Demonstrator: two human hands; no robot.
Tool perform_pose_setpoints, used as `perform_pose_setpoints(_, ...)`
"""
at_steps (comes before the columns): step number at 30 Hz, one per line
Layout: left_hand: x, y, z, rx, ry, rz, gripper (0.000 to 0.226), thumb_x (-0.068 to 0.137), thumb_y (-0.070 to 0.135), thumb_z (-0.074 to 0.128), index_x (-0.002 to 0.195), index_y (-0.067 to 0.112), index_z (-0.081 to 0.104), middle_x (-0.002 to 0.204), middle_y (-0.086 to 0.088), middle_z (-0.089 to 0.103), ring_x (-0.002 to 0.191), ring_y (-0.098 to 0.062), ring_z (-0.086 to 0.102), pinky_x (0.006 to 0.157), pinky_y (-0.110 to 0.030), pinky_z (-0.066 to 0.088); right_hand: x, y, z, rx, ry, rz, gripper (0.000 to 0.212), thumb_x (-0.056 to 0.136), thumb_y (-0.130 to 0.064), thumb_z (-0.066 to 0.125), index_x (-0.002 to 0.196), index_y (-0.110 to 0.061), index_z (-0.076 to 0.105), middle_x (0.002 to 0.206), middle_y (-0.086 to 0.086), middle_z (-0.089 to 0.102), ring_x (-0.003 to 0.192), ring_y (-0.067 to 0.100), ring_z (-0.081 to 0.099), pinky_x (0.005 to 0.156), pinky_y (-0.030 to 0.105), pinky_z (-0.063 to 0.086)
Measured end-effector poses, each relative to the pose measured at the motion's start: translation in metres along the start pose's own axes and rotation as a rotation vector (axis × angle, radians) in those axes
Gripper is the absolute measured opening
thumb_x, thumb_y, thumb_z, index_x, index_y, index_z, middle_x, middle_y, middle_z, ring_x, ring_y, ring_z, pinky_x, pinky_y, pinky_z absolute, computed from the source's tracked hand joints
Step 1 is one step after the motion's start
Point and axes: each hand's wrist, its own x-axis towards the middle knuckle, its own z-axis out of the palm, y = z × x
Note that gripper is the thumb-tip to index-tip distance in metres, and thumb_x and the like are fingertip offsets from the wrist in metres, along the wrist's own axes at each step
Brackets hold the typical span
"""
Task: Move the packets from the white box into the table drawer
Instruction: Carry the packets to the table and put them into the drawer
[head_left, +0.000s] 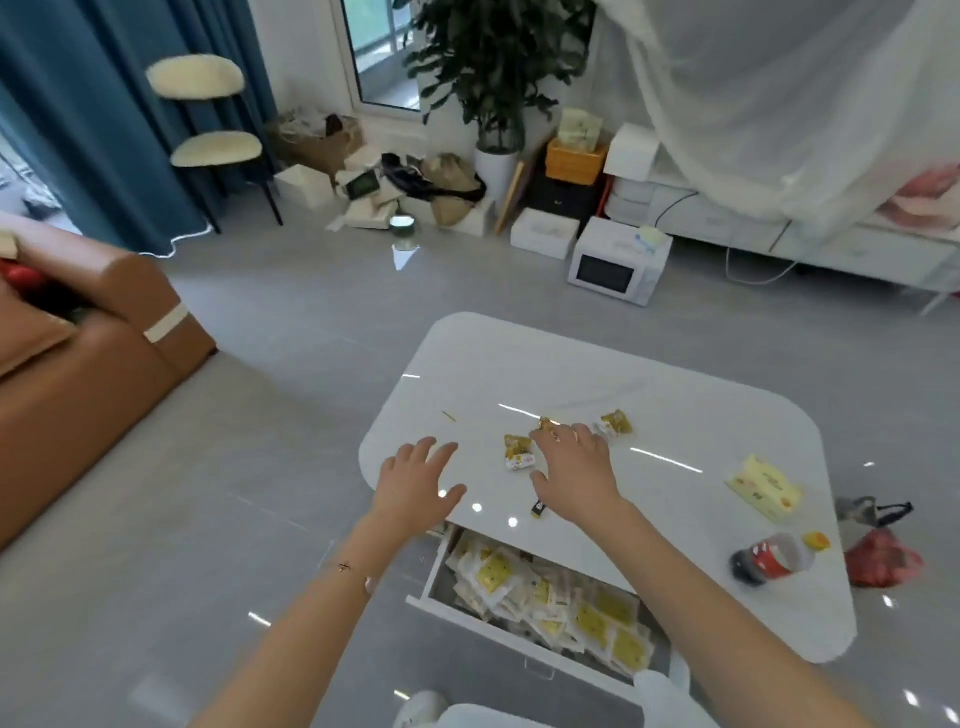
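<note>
The white table (597, 364) has its drawer (498, 621) pulled out at the front, filled with several yellow-and-white packets (587, 608). Three loose packets lie on the tabletop: one (518, 451) between my hands, one (546, 423) at my right fingertips, one (617, 423) just beyond. My left hand (415, 483) hovers flat with spread fingers over the table's left edge. My right hand (574, 470) reaches over the packets, fingers extended, holding nothing that I can see. No white box shows on the table.
A yellow tissue pack (763, 486), a lying cola bottle (774, 558) and a small dark item (538, 506) are on the table. A brown sofa (88, 364) stands left. A microwave (618, 262) and boxes sit on the floor behind. A red bag (883, 556) lies at the right.
</note>
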Motion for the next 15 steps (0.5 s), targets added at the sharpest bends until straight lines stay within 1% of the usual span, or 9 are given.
perform_pose_setpoints(2, -0.022, -0.025, -0.015, -0.028, 0.054, -0.054, 0.063, 0.093, 0.054, 0.042, 0.149, 0.032, 0.023, 0.155, -0.001, 0.025, 0.14, -0.027, 0.026, 0.111, -0.04, 0.024, 0.002, -0.03, -0.008, -0.02, -0.017, -0.109, 0.054, 0.093, -0.032, 0.046, 0.145, -0.025, 0.032, 0.144, 0.005, 0.038, 0.136, 0.029, 0.026, 0.113, 0.041, 0.02)
perform_pose_setpoints(5, -0.061, -0.067, -0.035, -0.087, 0.155, -0.137, 0.061, 0.093, 0.051, 0.046, 0.148, 0.031, 0.027, 0.153, -0.001, 0.031, 0.138, -0.026, 0.03, 0.111, -0.039, 0.025, 0.009, -0.083, -0.019, -0.046, -0.053, -0.24, 0.057, 0.095, -0.032, 0.045, 0.148, -0.024, 0.026, 0.146, 0.008, 0.036, 0.135, 0.029, 0.029, 0.11, 0.039, 0.024)
perform_pose_setpoints(7, -0.09, -0.097, -0.044, -0.113, 0.195, -0.225, 0.061, 0.093, 0.05, 0.048, 0.147, 0.03, 0.03, 0.151, -0.001, 0.033, 0.137, -0.025, 0.031, 0.11, -0.038, 0.025, 0.013, -0.125, -0.023, -0.068, -0.053, -0.325, 0.058, 0.095, -0.032, 0.045, 0.149, -0.024, 0.025, 0.145, 0.008, 0.037, 0.134, 0.03, 0.032, 0.108, 0.039, 0.026)
perform_pose_setpoints(10, -0.134, -0.147, -0.048, -0.157, 0.215, -0.376, 0.062, 0.092, 0.051, 0.049, 0.147, 0.03, 0.03, 0.153, -0.003, 0.031, 0.139, -0.026, 0.028, 0.112, -0.039, 0.023, 0.013, -0.193, -0.022, -0.081, -0.053, -0.459, 0.058, 0.093, -0.029, 0.047, 0.148, -0.025, 0.027, 0.144, 0.007, 0.04, 0.132, 0.029, 0.033, 0.106, 0.038, 0.027)
perform_pose_setpoints(12, -0.162, -0.18, -0.051, -0.157, 0.234, -0.453, 0.065, 0.09, 0.056, 0.046, 0.148, 0.03, 0.03, 0.153, -0.004, 0.031, 0.14, -0.026, 0.027, 0.112, -0.04, 0.023, 0.01, -0.238, -0.016, -0.089, -0.06, -0.548, 0.058, 0.092, -0.025, 0.048, 0.147, -0.026, 0.03, 0.142, 0.006, 0.042, 0.132, 0.028, 0.035, 0.106, 0.038, 0.027)
perform_pose_setpoints(15, -0.202, -0.225, -0.057, -0.135, 0.273, -0.554, 0.064, 0.09, 0.054, 0.048, 0.147, 0.031, 0.03, 0.152, -0.002, 0.032, 0.138, -0.025, 0.029, 0.109, -0.037, 0.025, 0.005, -0.304, -0.004, -0.109, -0.075, -0.648, 0.057, 0.091, -0.023, 0.048, 0.145, -0.025, 0.033, 0.139, 0.006, 0.045, 0.13, 0.028, 0.037, 0.105, 0.038, 0.028)
